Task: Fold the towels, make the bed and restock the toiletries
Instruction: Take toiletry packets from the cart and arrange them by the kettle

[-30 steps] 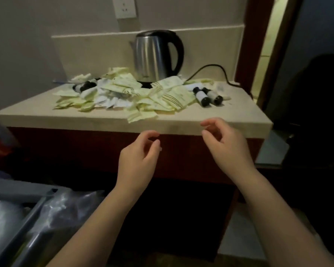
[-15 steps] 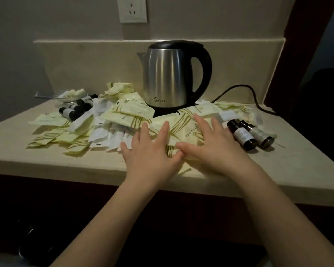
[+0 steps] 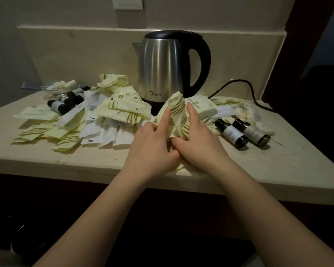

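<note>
Nearest, both bare forearms reach in over the front edge of the beige stone countertop (image 3: 278,170). The left hand (image 3: 154,145) and right hand (image 3: 200,144) meet at the near middle of it. Each has its index finger stretched up and its other fingers curled in, and together they pinch a bunch of pale yellow-green striped sachets of thin paper (image 3: 176,110) that stands up between them.

These striped sachets look very light, flat and limp, with slick wrappers that probably slide over one another. A bunch is best squared up and gripped across its middle from both sides, since a hold on one corner would likely let them fan out and spill.

Just beyond, more of them lie scattered to the left among white paper packets (image 3: 106,133). To the right, two small dark plastic bottles with pale labels (image 3: 241,132) lie on their sides, touching. They look rigid and likely to roll, so they are best taken round the body. More such bottles (image 3: 63,105) lie at the far left, near a shallow glass dish (image 3: 53,90).

Farthest stands a stainless-steel electric kettle with a black handle (image 3: 160,68), and its black cord (image 3: 241,83) trails right.
</note>
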Available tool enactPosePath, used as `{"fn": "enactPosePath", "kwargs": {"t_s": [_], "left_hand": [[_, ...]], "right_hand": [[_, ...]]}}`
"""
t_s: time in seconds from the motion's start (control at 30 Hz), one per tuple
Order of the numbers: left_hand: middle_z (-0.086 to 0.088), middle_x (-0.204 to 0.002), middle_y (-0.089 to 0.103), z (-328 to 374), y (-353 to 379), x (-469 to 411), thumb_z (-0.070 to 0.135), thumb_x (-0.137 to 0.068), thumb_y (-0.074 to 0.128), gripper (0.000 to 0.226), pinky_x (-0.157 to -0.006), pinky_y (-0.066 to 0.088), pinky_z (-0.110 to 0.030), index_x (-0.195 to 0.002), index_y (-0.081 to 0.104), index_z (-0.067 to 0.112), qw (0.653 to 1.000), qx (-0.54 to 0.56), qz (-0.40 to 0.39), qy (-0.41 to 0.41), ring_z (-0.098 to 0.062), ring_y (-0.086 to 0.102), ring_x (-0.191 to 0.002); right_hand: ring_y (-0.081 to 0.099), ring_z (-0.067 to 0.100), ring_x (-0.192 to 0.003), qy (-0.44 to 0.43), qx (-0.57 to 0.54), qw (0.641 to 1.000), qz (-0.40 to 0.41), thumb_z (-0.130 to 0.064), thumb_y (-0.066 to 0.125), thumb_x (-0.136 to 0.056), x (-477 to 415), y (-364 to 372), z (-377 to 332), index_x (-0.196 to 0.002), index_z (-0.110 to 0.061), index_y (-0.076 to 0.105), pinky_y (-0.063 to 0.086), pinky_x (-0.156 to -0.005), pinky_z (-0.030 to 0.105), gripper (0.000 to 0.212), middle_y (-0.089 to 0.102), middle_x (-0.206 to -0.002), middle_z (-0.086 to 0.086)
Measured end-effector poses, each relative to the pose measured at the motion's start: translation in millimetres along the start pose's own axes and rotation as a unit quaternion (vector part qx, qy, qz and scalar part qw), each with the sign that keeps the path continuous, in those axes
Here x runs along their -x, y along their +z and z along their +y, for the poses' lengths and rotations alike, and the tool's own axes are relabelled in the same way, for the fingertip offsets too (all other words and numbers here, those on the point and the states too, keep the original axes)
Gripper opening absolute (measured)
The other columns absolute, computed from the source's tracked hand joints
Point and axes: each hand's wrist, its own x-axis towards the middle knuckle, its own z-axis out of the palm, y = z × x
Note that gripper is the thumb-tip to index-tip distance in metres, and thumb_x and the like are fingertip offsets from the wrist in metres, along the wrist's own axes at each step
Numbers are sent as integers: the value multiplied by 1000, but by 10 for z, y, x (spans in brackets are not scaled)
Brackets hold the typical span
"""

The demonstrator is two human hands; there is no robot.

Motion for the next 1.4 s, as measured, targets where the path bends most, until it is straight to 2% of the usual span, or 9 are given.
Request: {"fn": "enactPosePath", "kwargs": {"t_s": [0.2,0.27,0.4,0.5,0.6,0.73,0.97,1.27,1.4], "left_hand": [[-4,-156,13,77,6,-64,13,-80,60,96,-98,32,-16,-151,-2,32,982,183,32,-22,-19,28,-138],[1,-153,22,92,-14,-78,7,-74,60,97,-90,37,-13,-149,7,38,941,330,50,-47,-14,35,-132],[13,-145,36,71,-50,-124,19,-67,52,93,-101,40,-40,-148,13,39,833,536,74,-115,-17,45,-124],[49,-110,42,82,-154,-148,34,-90,49,64,-95,42,-38,-149,23,28,874,460,98,-122,-12,51,-114],[8,-129,51,-42,-251,-236,53,-91,40,52,-99,41,-45,-138,36,32,914,362,108,-147,-18,50,-116],[-1,-119,50,-147,-408,-266,55,-91,41,47,-79,43,-35,-128,41,26,963,183,150,-132,-18,54,-100],[-20,-155,15,-120,-149,-343,75,-85,18,78,-111,17,-56,-150,1,35,982,-72,-4,-174,-37,11,-143],[-12,-132,45,-62,17,-321,46,-87,12,65,-99,35,-48,-141,34,19,997,31,-12,-75,-33,41,-114],[-1,-109,44,-74,-63,-281,25,-93,32,39,-89,34,-37,-128,46,15,990,137,6,-45,-21,42,-104]], "right_hand": [[24,20,-141,-22,-116,993,15,-39,52,-78,-33,90,-105,-141,-58,14,25,-111,56,76,19,-156,-7],[22,18,-142,-10,-172,984,40,-44,47,-73,-31,103,-160,-139,-55,26,25,-111,54,70,19,-156,-7],[15,21,-144,27,-230,966,116,-69,48,-68,-5,106,-176,-143,-51,13,25,-111,56,84,6,-158,-10],[7,23,-146,41,-194,971,133,-82,35,-69,-13,132,-167,-143,-52,8,21,-113,57,85,-5,-159,-8],[9,26,-146,63,-168,974,137,-71,30,-87,-48,147,-133,-147,-43,14,20,-114,54,67,-4,-159,-4],[12,31,-143,113,-98,978,142,-60,33,-93,-72,121,-72,-148,-33,13,22,-114,52,65,3,-158,0],[35,37,-132,167,1,982,84,-72,30,-86,-51,-5,-96,-149,-27,3,36,-102,45,82,29,-148,21],[47,22,-118,162,-247,955,27,-52,66,-79,-259,4,-241,-142,-34,35,42,-88,35,72,46,-137,1],[52,15,-101,150,-353,923,28,-31,72,-79,-291,77,-305,-140,-36,40,48,-79,29,69,48,-119,-3]]}}
